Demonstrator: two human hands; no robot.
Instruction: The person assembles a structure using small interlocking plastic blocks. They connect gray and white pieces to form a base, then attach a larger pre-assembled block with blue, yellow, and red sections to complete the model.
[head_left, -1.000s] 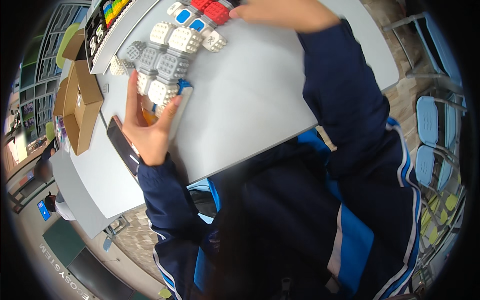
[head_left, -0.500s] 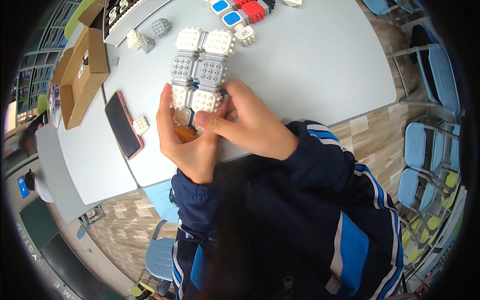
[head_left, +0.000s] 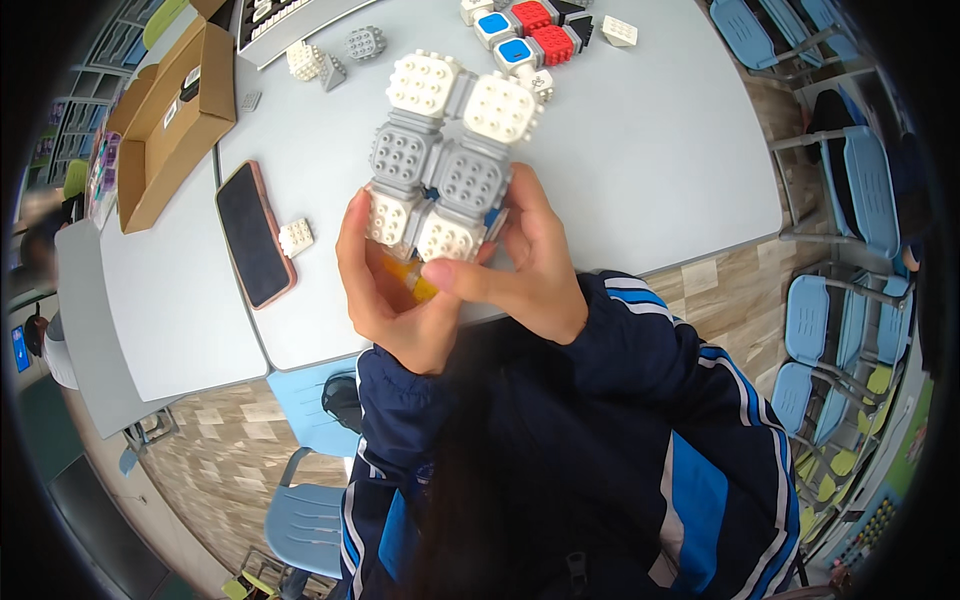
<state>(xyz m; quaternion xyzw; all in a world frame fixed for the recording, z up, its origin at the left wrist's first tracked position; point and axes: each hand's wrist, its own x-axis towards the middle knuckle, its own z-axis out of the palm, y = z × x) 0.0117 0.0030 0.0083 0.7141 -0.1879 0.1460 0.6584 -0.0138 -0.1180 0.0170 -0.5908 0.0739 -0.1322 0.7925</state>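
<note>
Block cluster (head_left: 440, 160): lifted nearer since a second ago. Left hand (head_left: 385, 290) and right hand (head_left: 525, 265) now both grip its six-o'clock end; phone (head_left: 255, 235) at nine o'clock.

Both hands grip the near end of a block assembly (head_left: 440, 155) of white and grey studded cubes. The left hand (head_left: 385, 290) and right hand (head_left: 520, 270) also enclose an orange piece (head_left: 412, 280). A phone (head_left: 254, 233) lies on the tabletop (head_left: 650, 150) nearby.

looks like a classroom or maker lab: pale grey tables (head_left: 650, 150), rows of blue chairs (head_left: 850, 190), wood-look floor (head_left: 220, 450), studded building blocks (head_left: 440, 150) scattered about.
</note>
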